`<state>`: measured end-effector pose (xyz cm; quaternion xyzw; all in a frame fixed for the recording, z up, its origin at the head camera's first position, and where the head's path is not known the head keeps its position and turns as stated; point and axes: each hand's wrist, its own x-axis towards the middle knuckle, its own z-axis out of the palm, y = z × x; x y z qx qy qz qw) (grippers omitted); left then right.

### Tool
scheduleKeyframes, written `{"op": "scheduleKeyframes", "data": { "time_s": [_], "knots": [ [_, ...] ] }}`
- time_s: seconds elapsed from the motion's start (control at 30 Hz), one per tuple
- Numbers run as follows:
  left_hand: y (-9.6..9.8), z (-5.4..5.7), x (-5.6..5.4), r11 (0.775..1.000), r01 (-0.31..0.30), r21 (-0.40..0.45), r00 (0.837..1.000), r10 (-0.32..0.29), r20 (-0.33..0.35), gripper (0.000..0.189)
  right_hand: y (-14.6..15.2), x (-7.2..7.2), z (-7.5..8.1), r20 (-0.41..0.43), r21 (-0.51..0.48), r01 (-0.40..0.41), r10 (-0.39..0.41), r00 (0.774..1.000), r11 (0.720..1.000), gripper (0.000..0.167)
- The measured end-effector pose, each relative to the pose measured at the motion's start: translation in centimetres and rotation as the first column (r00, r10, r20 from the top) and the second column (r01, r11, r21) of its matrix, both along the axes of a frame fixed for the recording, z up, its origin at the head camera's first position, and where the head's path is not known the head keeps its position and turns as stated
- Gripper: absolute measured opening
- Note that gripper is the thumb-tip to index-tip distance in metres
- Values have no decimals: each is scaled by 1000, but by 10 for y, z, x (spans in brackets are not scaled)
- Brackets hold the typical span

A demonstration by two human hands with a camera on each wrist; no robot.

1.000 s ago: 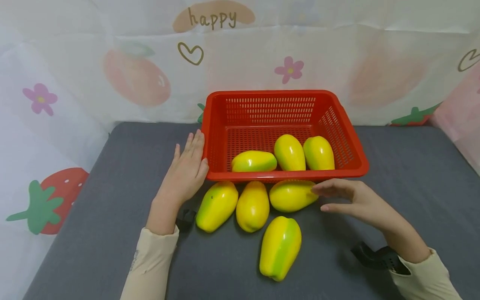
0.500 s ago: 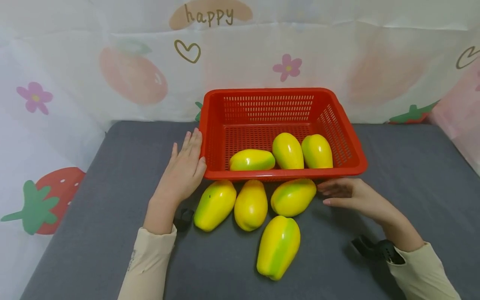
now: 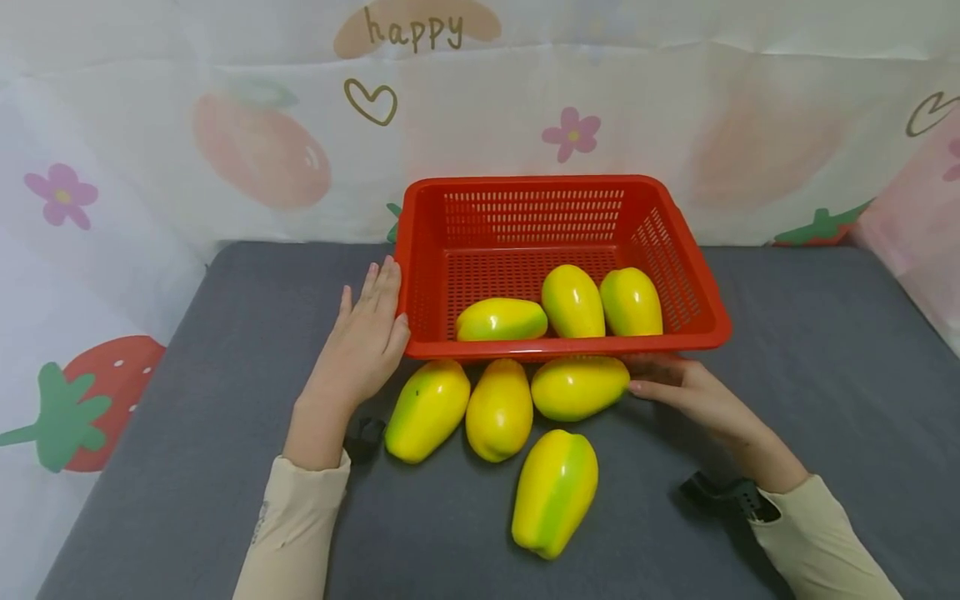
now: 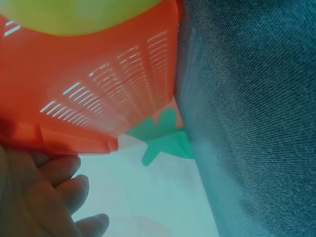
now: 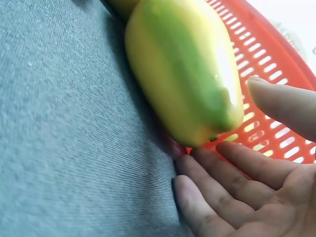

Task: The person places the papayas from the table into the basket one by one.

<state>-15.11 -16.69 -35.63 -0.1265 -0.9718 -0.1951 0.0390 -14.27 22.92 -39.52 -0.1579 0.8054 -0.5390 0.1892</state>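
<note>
In the head view, my left hand (image 3: 362,342) rests its straight fingers along the left side of a red plastic basket (image 3: 555,348). Its fingers reach just under the rim in the left wrist view. My right hand (image 3: 705,400) is at the right end of a yellow-green papaya (image 3: 580,388) lying against the basket's front. The right wrist view shows the extended fingers at that papaya's tip, with the thumb (image 5: 281,101) held apart from it. Two more papayas lie to its left, a yellow one (image 3: 499,410) and a green-streaked one (image 3: 427,410).
Inside the basket, three papayas (image 3: 573,302) sit along the front wall. Another papaya (image 3: 555,493) lies nearer the front on the grey cloth (image 3: 435,533). Behind the basket hangs a printed white curtain (image 3: 480,108).
My right hand has moved left, its fingertips coming to the papaya's right end. That papaya has turned and shifted slightly. My left hand stays against the basket.
</note>
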Motion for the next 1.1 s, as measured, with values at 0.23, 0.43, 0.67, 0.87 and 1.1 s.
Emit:
{"op": "scheduleKeyframes", "data": {
  "time_s": [0.23, 0.43, 0.67, 0.87, 1.1],
  "knots": [
    [-1, -1, 0, 1000, -1, 4, 1000, 1, 0, 61, -3, 0, -2, 7, -94, -9, 10, 1000, 996, 47],
    [0, -1, 0, 1000, -5, 1, 1000, 5, 2, 62, -2, 1, -1, 17, -86, 0, 1, 1000, 996, 48],
    [1, 0, 0, 1000, -8, 0, 1000, 8, 4, 62, -1, 2, 2, 11, -17, 19, -19, 1000, 1000, 42],
    [0, -1, 0, 1000, -2, 3, 1000, 2, 3, 62, -3, 1, 0, 21, -6, 23, -23, 1000, 1000, 39],
    [0, -1, -1, 1000, 1, 12, 1000, -1, -1, 62, -6, 2, -5, 29, -38, 13, -12, 1000, 999, 44]
  ]
}}
